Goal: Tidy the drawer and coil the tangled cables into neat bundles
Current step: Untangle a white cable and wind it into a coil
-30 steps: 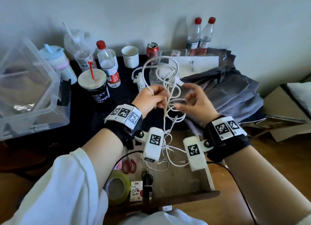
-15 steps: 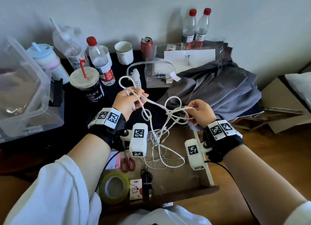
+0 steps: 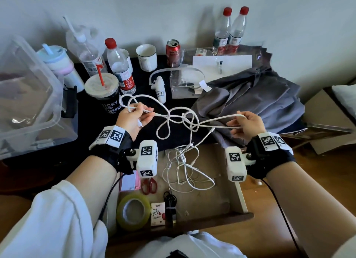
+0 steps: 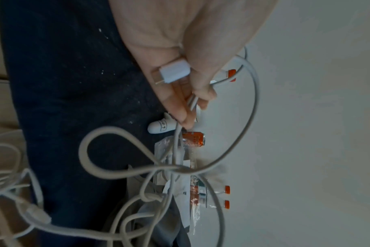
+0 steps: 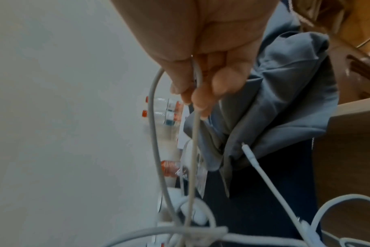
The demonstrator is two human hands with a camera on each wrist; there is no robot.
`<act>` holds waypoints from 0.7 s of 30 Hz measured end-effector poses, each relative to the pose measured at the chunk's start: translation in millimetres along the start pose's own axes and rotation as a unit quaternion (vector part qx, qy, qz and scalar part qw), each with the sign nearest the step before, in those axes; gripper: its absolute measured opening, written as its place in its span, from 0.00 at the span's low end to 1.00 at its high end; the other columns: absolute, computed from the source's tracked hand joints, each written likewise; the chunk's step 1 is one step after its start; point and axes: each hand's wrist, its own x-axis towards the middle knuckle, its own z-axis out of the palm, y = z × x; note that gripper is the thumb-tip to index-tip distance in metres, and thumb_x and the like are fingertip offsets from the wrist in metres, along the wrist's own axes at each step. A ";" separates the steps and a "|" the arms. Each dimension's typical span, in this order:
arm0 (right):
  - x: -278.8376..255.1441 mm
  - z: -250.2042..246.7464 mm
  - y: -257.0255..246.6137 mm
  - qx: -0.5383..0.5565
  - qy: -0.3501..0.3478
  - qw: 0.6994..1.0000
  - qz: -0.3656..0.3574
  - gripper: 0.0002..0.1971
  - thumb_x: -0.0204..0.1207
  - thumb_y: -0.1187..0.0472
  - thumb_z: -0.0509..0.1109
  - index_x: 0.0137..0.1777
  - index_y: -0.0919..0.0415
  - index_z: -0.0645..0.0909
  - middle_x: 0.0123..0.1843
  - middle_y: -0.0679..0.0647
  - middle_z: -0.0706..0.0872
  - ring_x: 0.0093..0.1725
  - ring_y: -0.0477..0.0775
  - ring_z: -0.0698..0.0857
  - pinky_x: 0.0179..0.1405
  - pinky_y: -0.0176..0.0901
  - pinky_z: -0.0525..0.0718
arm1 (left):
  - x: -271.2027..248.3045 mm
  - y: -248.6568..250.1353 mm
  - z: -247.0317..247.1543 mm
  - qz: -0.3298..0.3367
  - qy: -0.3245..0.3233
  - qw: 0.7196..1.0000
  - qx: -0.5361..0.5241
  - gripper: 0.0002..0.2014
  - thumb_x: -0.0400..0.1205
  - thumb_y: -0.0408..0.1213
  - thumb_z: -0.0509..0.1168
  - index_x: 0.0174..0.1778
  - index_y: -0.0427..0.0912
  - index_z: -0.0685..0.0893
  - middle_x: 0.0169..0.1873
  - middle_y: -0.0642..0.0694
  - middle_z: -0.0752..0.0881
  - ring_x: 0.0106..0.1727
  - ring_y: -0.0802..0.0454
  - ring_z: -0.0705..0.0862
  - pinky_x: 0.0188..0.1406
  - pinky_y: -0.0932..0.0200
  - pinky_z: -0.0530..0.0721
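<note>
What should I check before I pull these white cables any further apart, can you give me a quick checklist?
1. Left hand grips white cable: ok.
2. Right hand pinches a strand: ok.
3. Knot between the hands undone: not ok.
4. USB plug secured in the left hand: ok.
5. Loose cable tangle out of the drawer: not ok.
6. Which strand feeds the knot: cannot tell.
</note>
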 end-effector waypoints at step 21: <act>-26.0 32.0 -56.9 0.019 -0.085 0.973 -0.216 0.19 0.69 0.81 0.67 0.48 0.56 0.76 0.37 0.51 0.78 0.32 0.48 0.78 0.28 0.31 0.80 | -22.8 60.8 82.2 0.169 -0.198 0.947 0.188 0.10 0.82 0.24 0.61 0.38 0.40 0.81 0.24 0.53 0.86 0.30 0.61 0.85 0.31 0.69 0.84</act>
